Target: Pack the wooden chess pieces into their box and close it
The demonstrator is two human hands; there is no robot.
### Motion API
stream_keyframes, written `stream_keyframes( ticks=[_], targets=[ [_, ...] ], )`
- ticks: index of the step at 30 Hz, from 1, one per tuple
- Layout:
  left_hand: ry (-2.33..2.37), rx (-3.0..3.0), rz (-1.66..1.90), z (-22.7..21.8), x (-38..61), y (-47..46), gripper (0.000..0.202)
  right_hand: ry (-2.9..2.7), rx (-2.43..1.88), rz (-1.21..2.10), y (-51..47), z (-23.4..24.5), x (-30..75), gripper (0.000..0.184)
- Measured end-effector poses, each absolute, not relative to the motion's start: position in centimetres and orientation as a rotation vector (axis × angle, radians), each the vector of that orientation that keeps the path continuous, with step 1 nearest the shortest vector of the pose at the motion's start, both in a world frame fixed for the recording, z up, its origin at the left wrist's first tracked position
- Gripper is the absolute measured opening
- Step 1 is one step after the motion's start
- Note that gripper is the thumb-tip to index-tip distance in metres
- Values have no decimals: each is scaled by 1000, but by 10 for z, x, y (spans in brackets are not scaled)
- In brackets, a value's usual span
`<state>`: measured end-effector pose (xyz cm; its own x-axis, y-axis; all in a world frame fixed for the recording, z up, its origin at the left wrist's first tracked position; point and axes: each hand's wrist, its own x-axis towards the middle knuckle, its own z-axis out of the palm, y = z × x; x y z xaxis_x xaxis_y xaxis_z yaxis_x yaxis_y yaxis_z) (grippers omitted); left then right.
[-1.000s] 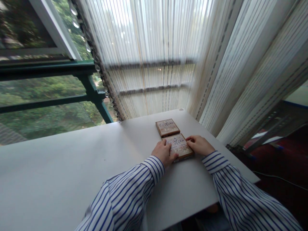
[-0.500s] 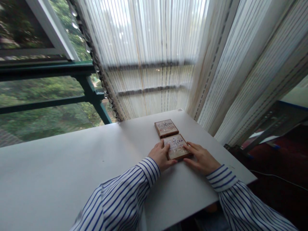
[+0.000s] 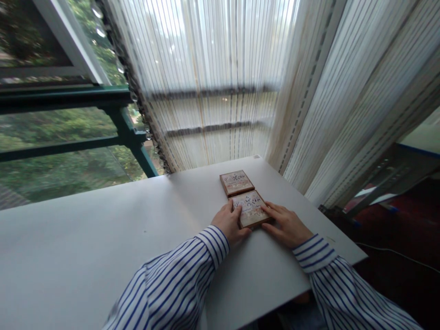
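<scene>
Two flat, square boxes with brown edges and pale tops lie one behind the other on a white table. Dark-blue writing and a faint reddish pattern mark both lids. The nearer box is held between my hands. My left hand grips its left side, fingers on the edge and lid and thumb at the near edge. On the right side, my right hand rests its fingers on the lid's edge, with the thumb at the near corner. Just behind, the farther box sits almost edge to edge with it, untouched.
The white table extends far to the left; its right edge runs close beyond my right hand. A string curtain hangs behind the table. At the left is a green railing by the window. A thin cable runs at the right.
Both hands keep their hold on the nearer box, which has barely shifted toward the farther one. The view has moved slightly.
</scene>
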<state>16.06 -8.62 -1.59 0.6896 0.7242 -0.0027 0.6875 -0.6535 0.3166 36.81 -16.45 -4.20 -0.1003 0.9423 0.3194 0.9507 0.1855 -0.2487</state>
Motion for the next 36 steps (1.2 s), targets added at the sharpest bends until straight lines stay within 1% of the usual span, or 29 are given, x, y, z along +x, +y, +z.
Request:
stream_keyframes(
  ticks=[17,24,27,31,36],
  targets=[
    [1118,2626,184,-19,160,-85,78,-2080,-1803,-60,-164,-43,367,52],
    [1129,2657,167,-14,159,-85,81,-2076,-1768,-78,-156,-39,365,54],
    [1142,2715,234,-11,158,-84,73,-2122,-1733,-91,-143,-34,360,52],
    [1140,2830,327,-13,159,-81,62,-2178,-1824,-63,-126,-32,353,49],
    [1030,2885,352,-24,160,-76,68,-2242,-1871,56,-118,-35,353,51]
  ],
)
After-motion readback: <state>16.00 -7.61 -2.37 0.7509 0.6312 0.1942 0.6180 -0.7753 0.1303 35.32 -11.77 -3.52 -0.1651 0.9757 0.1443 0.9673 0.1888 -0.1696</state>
